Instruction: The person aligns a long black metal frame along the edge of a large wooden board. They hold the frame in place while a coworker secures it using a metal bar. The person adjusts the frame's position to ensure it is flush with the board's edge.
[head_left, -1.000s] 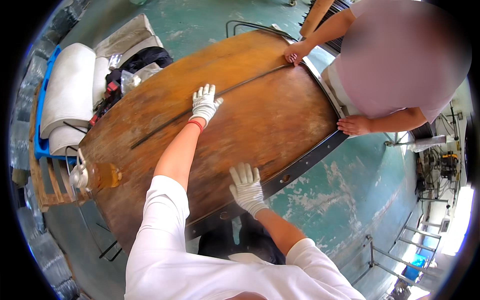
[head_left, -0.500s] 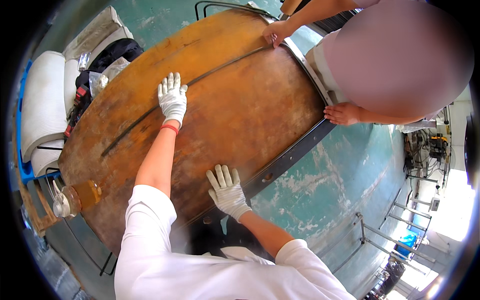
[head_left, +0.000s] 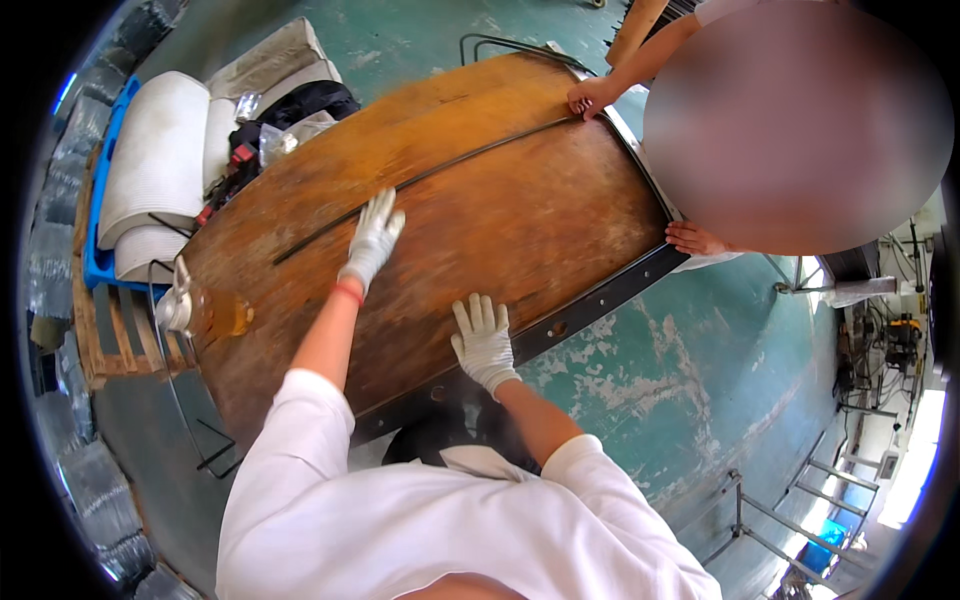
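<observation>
A long thin dark rod (head_left: 460, 159) lies slantwise across the worn brown tabletop (head_left: 500, 230). My left hand (head_left: 374, 240), in a white glove, rests with outstretched fingers, the fingertips over the rod; it does not grip it. Nearer to me my right hand (head_left: 484, 340), gloved too, lies flat with spread fingers beside the dark metal edge rail (head_left: 600, 303). At the rod's far right end a co-worker's bare hand (head_left: 594, 97) has its fingers closed at the rod. The co-worker's other hand (head_left: 695, 238) touches the table's right corner.
A jar (head_left: 215, 312) with amber contents stands at the table's left end. Beyond it are white rolls (head_left: 155, 150) in a blue crate, a black bag (head_left: 315, 103) and a wooden pallet (head_left: 125, 345). Metal frames (head_left: 790, 520) stand at lower right on the green floor.
The view has shifted, so the table sits lower and further right in it. My left hand has drawn back slightly toward me across the rod. My right hand stays flat by the rail.
</observation>
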